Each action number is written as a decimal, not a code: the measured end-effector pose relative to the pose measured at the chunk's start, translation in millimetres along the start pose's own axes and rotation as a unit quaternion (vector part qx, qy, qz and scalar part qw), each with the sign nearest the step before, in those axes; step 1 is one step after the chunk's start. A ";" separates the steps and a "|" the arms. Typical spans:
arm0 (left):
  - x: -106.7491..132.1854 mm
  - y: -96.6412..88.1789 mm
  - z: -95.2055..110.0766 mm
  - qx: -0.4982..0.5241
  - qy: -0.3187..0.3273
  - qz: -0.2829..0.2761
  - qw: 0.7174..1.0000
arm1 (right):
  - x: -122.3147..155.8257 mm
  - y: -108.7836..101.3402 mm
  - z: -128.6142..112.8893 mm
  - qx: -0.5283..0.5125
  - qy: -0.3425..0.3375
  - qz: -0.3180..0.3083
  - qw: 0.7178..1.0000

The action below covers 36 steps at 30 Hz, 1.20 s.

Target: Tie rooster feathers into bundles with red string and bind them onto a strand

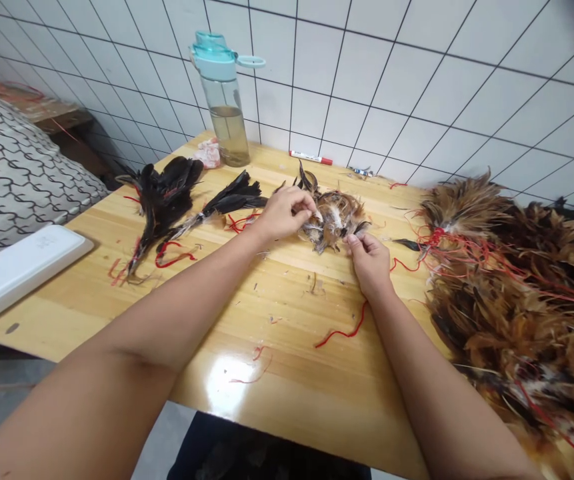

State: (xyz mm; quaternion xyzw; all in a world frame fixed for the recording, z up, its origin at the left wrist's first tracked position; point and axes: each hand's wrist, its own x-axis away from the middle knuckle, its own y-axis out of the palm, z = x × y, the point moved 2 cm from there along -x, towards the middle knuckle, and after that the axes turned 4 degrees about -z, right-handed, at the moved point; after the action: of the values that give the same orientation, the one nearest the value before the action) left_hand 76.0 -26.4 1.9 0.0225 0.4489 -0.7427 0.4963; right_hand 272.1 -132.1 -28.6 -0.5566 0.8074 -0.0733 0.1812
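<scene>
A loose pile of brown, white and black feathers [337, 217] lies on the wooden table, between my two hands. My left hand [289, 212] reaches into its left side, thumb and fingers pinched together; whatever is between them is too small to make out. At the pile's right edge, my right hand [369, 260] has its thumb pressed to the forefinger on what looks like a dark feather [351, 236]. A red string [343, 333] trails over the table below my right hand.
Black feather bundles [167, 193] lie at left, near a white device [27, 273]. A water bottle [227, 107] and a red-capped marker [311, 158] stand and lie by the tiled wall. Tied brown feather bundles [507, 300] with red strings fill the right side.
</scene>
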 end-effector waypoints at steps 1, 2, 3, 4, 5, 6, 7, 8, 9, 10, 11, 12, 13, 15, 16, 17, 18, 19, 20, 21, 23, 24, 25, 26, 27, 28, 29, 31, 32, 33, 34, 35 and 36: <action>1.2 -0.6 1.1 -0.016 0.024 -0.044 0.999 | 0.1 -0.3 -0.4 0.003 -0.002 0.000 1.000; 2.7 -1.0 2.1 -0.035 0.045 -0.081 0.995 | 0.1 -0.7 -0.8 0.005 -0.004 0.001 1.000; 4.2 -1.1 2.7 -0.054 0.057 -0.109 0.991 | 0.1 -1.0 -1.2 0.008 -0.007 0.002 1.000; 5.6 -1.1 2.6 -0.071 0.063 -0.126 0.988 | 0.1 -1.4 -1.5 0.011 -0.009 0.005 1.000; 6.8 -0.9 2.0 -0.085 0.063 -0.136 0.985 | 0.1 -1.7 -1.8 0.014 -0.011 0.007 1.000; 7.6 -0.6 1.1 -0.096 0.060 -0.139 0.984 | 0.1 -1.9 -2.0 0.017 -0.012 0.009 1.000; 8.0 -0.2 0.1 -0.102 0.057 -0.137 0.984 | 0.1 -2.0 -2.1 0.022 -0.012 0.010 1.000; 8.0 0.2 -0.7 -0.104 0.055 -0.133 0.984 | 0.1 -1.9 -2.0 0.027 -0.011 0.010 1.000; 7.8 0.6 -1.0 -0.102 0.056 -0.128 0.985 | 0.2 -1.7 -1.8 0.033 -0.010 0.008 0.999; 7.2 0.9 -0.8 -0.096 0.058 -0.122 0.986 | 0.2 -1.4 -1.6 0.040 -0.008 0.005 0.999; 6.5 1.0 0.1 -0.088 0.062 -0.115 0.987 | 0.4 -1.0 -1.3 0.048 -0.008 0.002 0.999; 5.5 1.0 1.7 -0.079 0.064 -0.107 0.989 | 0.5 -0.6 -1.0 0.056 -0.009 -0.002 0.998; 4.5 1.0 3.9 -0.070 0.066 -0.099 0.990 | 0.6 -0.2 -0.9 0.063 -0.011 -0.004 0.998; 2.5 1.5 10.2 -0.058 0.076 -0.090 0.991 | 0.9 0.2 -0.8 0.074 -0.022 -0.005 0.997; 1.7 2.2 14.3 -0.056 0.088 -0.093 0.990 | 1.0 0.3 -1.0 0.079 -0.028 -0.005 0.996; 1.2 3.4 18.9 -0.057 0.105 -0.101 0.988 | 1.0 0.3 -1.2 0.085 -0.035 -0.005 0.996; 0.8 4.8 23.6 -0.062 0.125 -0.111 0.984 | 1.0 0.3 -1.4 0.091 -0.041 -0.006 0.995; 0.7 6.3 28.1 -0.069 0.145 -0.120 0.980 | 0.9 0.2 -1.7 0.099 -0.047 -0.008 0.994; 0.8 7.7 32.1 -0.078 0.163 -0.126 0.975 | 0.8 0.1 -2.1 0.107 -0.052 -0.010 0.993; 1.0 8.9 35.6 -0.088 0.176 -0.129 0.972 | 0.7 0.1 -2.4 0.115 -0.057 -0.011 0.992; 1.7 10.4 40.6 -0.110 0.193 -0.128 0.967 | 0.7 0.2 -3.3 0.129 -0.069 -0.015 0.989; 2.3 10.8 42.3 -0.122 0.198 -0.126 0.964 | 0.8 0.4 -3.7 0.133 -0.076 -0.017 0.988; 2.8 11.1 43.6 -0.136 0.202 -0.126 0.962 | 0.9 0.7 -4.1 0.137 -0.084 -0.021 0.987; 3.4 11.3 44.7 -0.150 0.205 -0.127 0.959 | 1.1 1.1 -4.4 0.140 -0.092 -0.026 0.986; 4.0 11.4 45.6 -0.164 0.207 -0.128 0.956 | 1.2 1.5 -4.7 0.142 -0.099 -0.031 0.984; 4.5 11.5 46.5 -0.179 0.209 -0.130 0.953 | 1.4 1.9 -4.8 0.144 -0.105 -0.035 0.983; 5.0 11.7 47.5 -0.193 0.211 -0.131 0.949 | 1.5 2.3 -4.8 0.146 -0.109 -0.040 0.982; 5.9 12.3 49.5 -0.219 0.217 -0.129 0.943 | 1.5 3.1 -4.7 0.150 -0.114 -0.049 0.981; 6.2 12.8 50.6 -0.229 0.220 -0.126 0.940 | 1.5 3.6 -4.7 0.151 -0.115 -0.055 0.980; 6.6 13.5 51.5 -0.237 0.224 -0.123 0.937 | 1.4 4.3 -4.7 0.151 -0.118 -0.062 0.979; 7.0 14.3 52.4 -0.242 0.227 -0.121 0.936 | 1.4 5.0 -4.7 0.150 -0.122 -0.070 0.979; 7.4 15.3 53.2 -0.245 0.230 -0.120 0.934 | 1.4 5.7 -4.9 0.147 -0.126 -0.077 0.978; 7.8 16.4 53.9 -0.244 0.232 -0.119 0.934 | 1.5 6.3 -5.0 0.143 -0.131 -0.083 0.978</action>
State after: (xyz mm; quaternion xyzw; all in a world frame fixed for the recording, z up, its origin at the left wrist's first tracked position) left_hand 106.6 -70.8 19.8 0.0188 0.7184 -0.6380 0.2767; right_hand 264.2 -131.6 -26.3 -0.5948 0.7091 -0.1293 0.3559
